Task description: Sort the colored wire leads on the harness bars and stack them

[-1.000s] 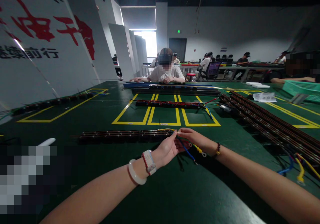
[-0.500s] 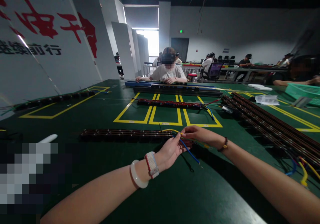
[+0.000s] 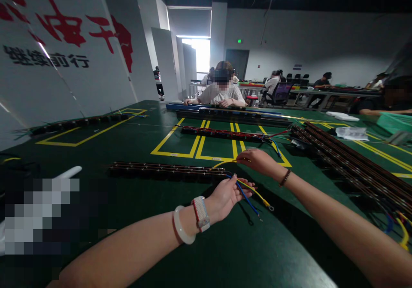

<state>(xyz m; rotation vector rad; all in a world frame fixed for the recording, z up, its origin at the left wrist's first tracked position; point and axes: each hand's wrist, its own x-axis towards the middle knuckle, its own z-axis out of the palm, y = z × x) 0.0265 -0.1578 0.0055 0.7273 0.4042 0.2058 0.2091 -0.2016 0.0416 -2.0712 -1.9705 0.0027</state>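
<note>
A dark wiring strip (image 3: 167, 168), with several brown wires along it, lies crosswise in front of me. At its right end my left hand (image 3: 229, 197), palm up, has its thumb pressed over a blue wire (image 3: 247, 196) and a yellow wire (image 3: 257, 192). The yellow one ends in a metal ring terminal (image 3: 271, 208); the blue one has a bare tip. Slightly above and to the right, my right hand (image 3: 257, 162) pinches another yellow wire (image 3: 222, 163) that rises in a curve from the strip. Its far tip is partly hidden by the fingers.
Beyond lies a similar strip with red wires (image 3: 225, 132) over yellow tape frames (image 3: 174, 155). A bundle of long brown-wired strips (image 3: 347, 163) lies at right, a green basket (image 3: 397, 125) behind it. Another person (image 3: 222, 92) sits across the green table (image 3: 273, 253).
My right hand has moved up and away from my left with one yellow wire. The ring-ended yellow wire now hangs in plain sight past my left fingers. The view has shifted slightly left.
</note>
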